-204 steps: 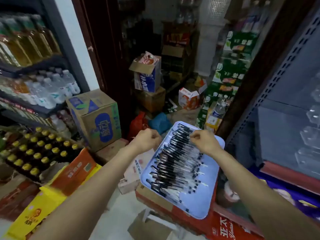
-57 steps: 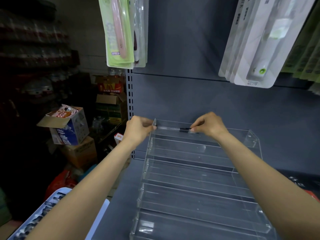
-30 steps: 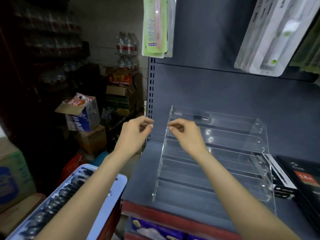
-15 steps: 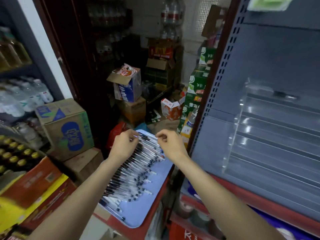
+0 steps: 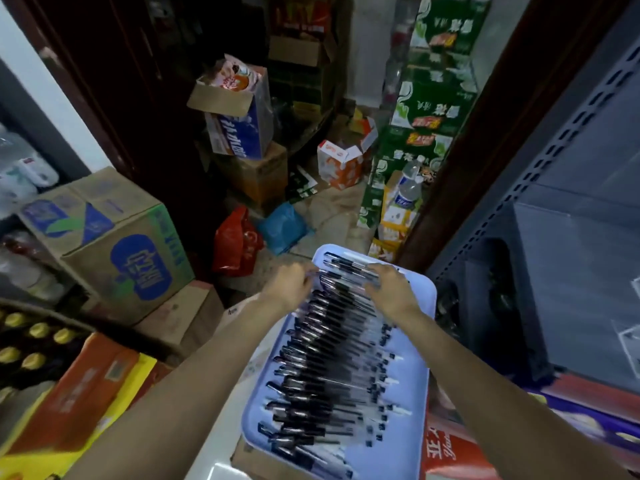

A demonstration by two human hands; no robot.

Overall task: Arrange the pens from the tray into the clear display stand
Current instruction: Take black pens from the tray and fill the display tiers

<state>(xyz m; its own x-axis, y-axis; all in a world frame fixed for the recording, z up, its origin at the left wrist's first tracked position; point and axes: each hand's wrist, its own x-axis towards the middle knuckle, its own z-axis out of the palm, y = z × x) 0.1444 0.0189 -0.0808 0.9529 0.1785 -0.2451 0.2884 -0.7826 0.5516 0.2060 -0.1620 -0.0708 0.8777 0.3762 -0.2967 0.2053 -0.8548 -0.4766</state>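
Observation:
A lavender tray (image 5: 417,344) lies in front of me on red cartons, filled with a row of several black-capped clear pens (image 5: 329,362). Both hands are at its far end. My left hand (image 5: 289,285) curls its fingertips onto the left end of one pen (image 5: 346,273). My right hand (image 5: 393,289) curls onto the right end of the same pen. That pen still lies among the others, and motion blur hides the exact finger contact. Only a clear corner of the display stand (image 5: 632,336) shows at the right edge, on the grey shelf.
A grey shelf unit (image 5: 571,237) with a perforated upright stands to the right. A cardboard box (image 5: 114,244) and orange cartons (image 5: 79,393) sit left of the tray. Beyond the tray, boxes, green cartons and red and blue bags crowd the floor.
My view has swung left and down from the stand to the tray. Both hands moved from the stand's top tier, where one pen was left, to the pens at the tray's far end.

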